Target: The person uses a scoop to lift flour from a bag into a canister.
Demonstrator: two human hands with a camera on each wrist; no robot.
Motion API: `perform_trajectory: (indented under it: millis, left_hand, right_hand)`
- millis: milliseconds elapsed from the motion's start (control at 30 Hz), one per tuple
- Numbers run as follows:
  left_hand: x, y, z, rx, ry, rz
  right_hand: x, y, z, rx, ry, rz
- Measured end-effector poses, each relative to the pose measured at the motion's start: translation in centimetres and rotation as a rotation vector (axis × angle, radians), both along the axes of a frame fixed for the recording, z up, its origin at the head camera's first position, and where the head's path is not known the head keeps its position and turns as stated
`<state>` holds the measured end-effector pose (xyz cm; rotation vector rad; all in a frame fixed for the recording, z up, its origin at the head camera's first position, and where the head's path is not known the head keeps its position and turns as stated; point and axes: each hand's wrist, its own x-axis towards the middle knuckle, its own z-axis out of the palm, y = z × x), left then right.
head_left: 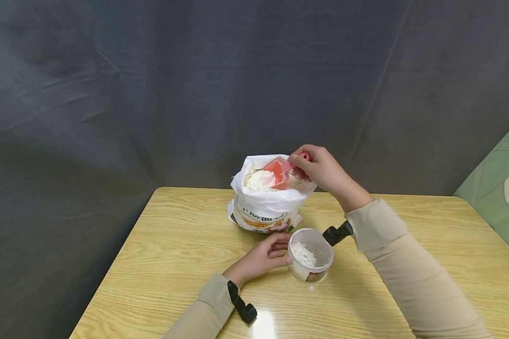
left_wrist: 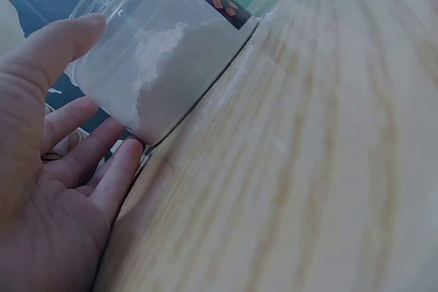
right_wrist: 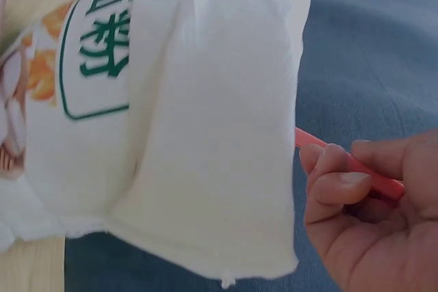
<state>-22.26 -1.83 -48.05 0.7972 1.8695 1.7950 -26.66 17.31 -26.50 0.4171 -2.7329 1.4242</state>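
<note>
A white flour bag (head_left: 260, 207) stands with its top rolled open, white flour (head_left: 259, 181) showing inside. My right hand (head_left: 318, 167) pinches the handle of a red scoop (head_left: 278, 172), whose bowl sits in the bag's mouth against the flour. In the right wrist view, the bag's side (right_wrist: 219, 121) hides the bowl; thumb and fingers grip the red handle (right_wrist: 373, 177). My left hand (head_left: 260, 256) rests on the table, its extended fingers and thumb touching the side of a clear plastic jar (head_left: 311, 273). The jar holds a heap of flour (left_wrist: 164, 66) against one side.
A light wood table (head_left: 174, 240) carries the bag and jar, the jar nearer me. A dark grey cloth (head_left: 254, 84) hangs behind the table. At the right edge is a green patterned surface (head_left: 498, 188). A little flour (head_left: 311, 288) is spilled near the jar.
</note>
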Motion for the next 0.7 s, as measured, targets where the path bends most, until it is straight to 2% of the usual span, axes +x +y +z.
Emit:
perform_trajectory:
  millis: [333, 700]
  left_hand:
    - [0.0, 0.1, 0.0, -0.003, 0.001, -0.009]
    - [0.1, -0.4, 0.2, -0.002, 0.003, -0.002]
  right_hand:
    - [0.1, -1.6, -0.4, -0.203, -0.097, -0.016]
    - [0.3, -4.2, -0.7, -0.328, -0.154, -0.065]
